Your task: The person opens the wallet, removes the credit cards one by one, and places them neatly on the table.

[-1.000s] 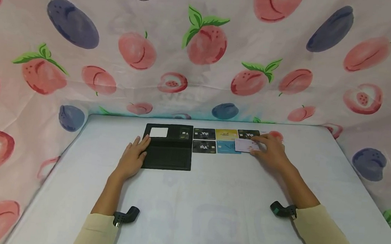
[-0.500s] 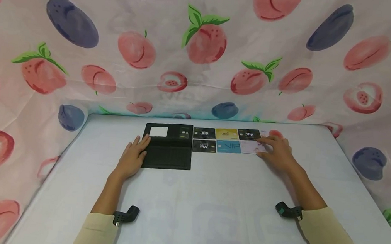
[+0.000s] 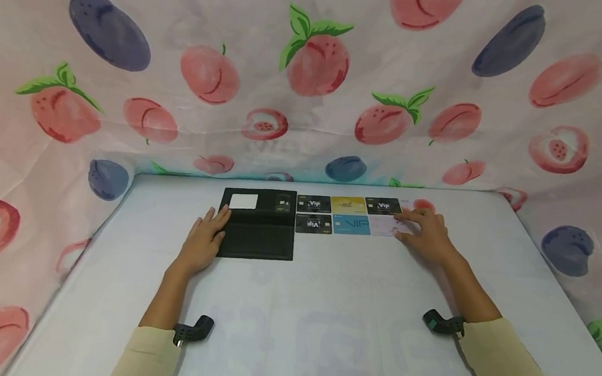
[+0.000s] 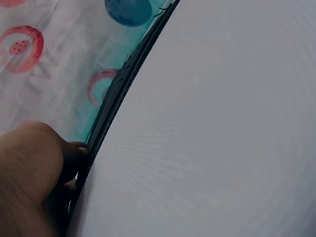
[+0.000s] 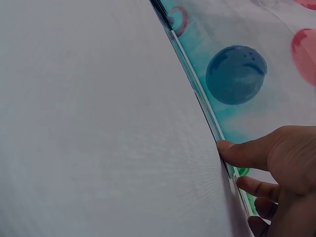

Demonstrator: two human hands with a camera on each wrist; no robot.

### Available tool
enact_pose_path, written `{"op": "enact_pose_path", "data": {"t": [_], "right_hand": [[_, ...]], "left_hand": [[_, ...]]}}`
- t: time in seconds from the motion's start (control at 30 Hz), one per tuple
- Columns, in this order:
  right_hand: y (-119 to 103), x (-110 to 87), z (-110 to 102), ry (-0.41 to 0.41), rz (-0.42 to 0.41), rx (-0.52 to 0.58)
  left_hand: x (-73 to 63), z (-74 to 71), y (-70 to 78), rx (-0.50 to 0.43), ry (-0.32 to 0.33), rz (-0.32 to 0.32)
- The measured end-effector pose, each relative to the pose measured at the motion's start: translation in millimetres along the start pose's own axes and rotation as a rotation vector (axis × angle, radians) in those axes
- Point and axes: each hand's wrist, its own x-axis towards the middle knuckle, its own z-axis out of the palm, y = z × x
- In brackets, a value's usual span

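Observation:
A black card wallet (image 3: 256, 241) lies unfolded on the white table, with a white patch and a small dark card in its upper half. My left hand (image 3: 201, 244) rests along its left edge, fingers spread over the border. To the wallet's right, cards lie flat in two rows. The upper row shows a black Vip card (image 3: 314, 203), a gold card (image 3: 348, 205) and another black Vip card (image 3: 382, 205). Below are a black card (image 3: 314, 224), upside down, and a blue card (image 3: 351, 224). My right hand (image 3: 428, 238) holds a pale pink card (image 3: 382, 225) by its right end, partly covering it.
Beyond my right fingertips, a light card with a red round print (image 3: 424, 205) is partly hidden. A fruit-print cloth (image 3: 311, 129) rises behind the table's back edge. White tabletop (image 3: 321, 321) spreads in front of the cards. Each wrist wears a black camera.
My right hand has moved the pale pink card slightly right, off the blue card, and set it beside that card beneath the black Vip card. My left hand has stayed on the wallet.

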Motion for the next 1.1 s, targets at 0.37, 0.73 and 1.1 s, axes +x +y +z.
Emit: {"op": "enact_pose_path", "data": {"t": [0.37,0.73,1.1], "right_hand": [[3,1.9,2,-0.001,-0.007,0.005],[2,0.5,1,0.029,-0.019,0.034],[-23,7.0,21,0.062,-0.036,0.087]], "left_hand": [[0.4,-0.3,-0.2,0.009,0.010,0.008],[0.3,2.0,-3.0,0.007,-0.004,-0.001],[0.6,-0.2,-0.7,-0.003,-0.008,-0.004]]}}
